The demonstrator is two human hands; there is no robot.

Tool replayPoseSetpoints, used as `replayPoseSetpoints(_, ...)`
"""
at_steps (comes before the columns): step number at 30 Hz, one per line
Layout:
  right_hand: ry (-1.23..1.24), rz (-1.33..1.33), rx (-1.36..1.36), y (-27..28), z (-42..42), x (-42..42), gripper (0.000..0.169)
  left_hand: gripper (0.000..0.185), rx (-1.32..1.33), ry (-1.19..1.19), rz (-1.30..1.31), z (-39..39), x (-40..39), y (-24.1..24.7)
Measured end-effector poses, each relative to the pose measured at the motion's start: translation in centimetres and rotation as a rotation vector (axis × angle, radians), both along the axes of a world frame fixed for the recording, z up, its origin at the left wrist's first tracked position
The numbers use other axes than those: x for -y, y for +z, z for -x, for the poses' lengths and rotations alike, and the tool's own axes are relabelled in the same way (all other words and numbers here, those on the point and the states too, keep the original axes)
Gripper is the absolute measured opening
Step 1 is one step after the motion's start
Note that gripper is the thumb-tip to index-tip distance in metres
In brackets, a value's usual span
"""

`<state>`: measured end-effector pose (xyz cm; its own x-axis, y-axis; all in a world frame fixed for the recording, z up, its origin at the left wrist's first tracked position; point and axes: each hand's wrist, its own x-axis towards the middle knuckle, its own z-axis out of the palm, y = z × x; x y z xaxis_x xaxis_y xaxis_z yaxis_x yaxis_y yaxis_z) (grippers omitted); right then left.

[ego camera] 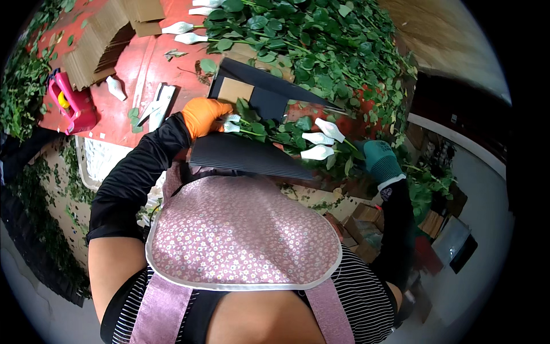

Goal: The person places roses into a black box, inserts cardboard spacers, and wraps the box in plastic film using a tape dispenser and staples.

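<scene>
My left hand (203, 117), in an orange glove, has its fingers around two flower heads in white foam net sleeves (232, 123). Their leafy stems run right across a black sheet (247, 155) with a ribbed near part, whose far part (268, 92) stands behind the hand. A small brown cardboard piece (236, 90) lies against that far part. Gripped in my right hand (380, 160), in a teal glove, are leafy stems, probably roses. Three white-sleeved heads (318, 138) on these stems point left, and foliage (429, 182) hangs out beyond the hand.
Many leafy stems (309, 47) with sleeved heads (178, 28) cover the far side of the red table (124, 56). At left are stacked cardboard pieces (92, 47), a pink holder (73, 103), a loose white sleeve (116, 88) and a metal stapler-like tool (161, 105). A white basket (103, 161) stands below the edge.
</scene>
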<state>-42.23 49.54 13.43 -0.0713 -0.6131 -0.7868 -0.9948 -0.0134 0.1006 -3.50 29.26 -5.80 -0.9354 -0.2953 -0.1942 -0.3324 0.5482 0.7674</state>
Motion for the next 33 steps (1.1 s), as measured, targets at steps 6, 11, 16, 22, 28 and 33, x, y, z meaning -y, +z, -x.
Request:
replayPoseSetpoints(6,0.038,0.392,0.168,-1.4,-2.9,0.1,0.064,0.045,0.02,0.006,-0.093,0.0,0.2,0.3)
replayPoseSetpoints(11,0.067,0.63,0.46,-4.0,-5.5,2.3,0.049,0.045,0.061,0.002,-0.065,0.0,0.0,0.1)
replayPoseSetpoints(16,-0.11,0.293,0.293,-7.2,-8.4,5.1,0.074,0.046,0.019,0.019,-0.111,-0.2,-0.1,-0.6)
replayPoseSetpoints(22,-0.043,0.37,0.411,-14.8,-13.5,8.1,0.037,0.036,-0.127,0.083,0.027,-0.7,-0.5,-0.3)
replayPoseSetpoints(28,-0.042,0.347,0.448,-14.7,-12.6,7.6,0.041,0.058,-0.21,0.16,0.193,0.1,-0.3,0.8)
replayPoseSetpoints(33,-0.044,0.581,0.545,-11.4,-11.9,6.5,0.051,0.063,-0.111,0.091,0.185,0.2,-0.2,1.0)
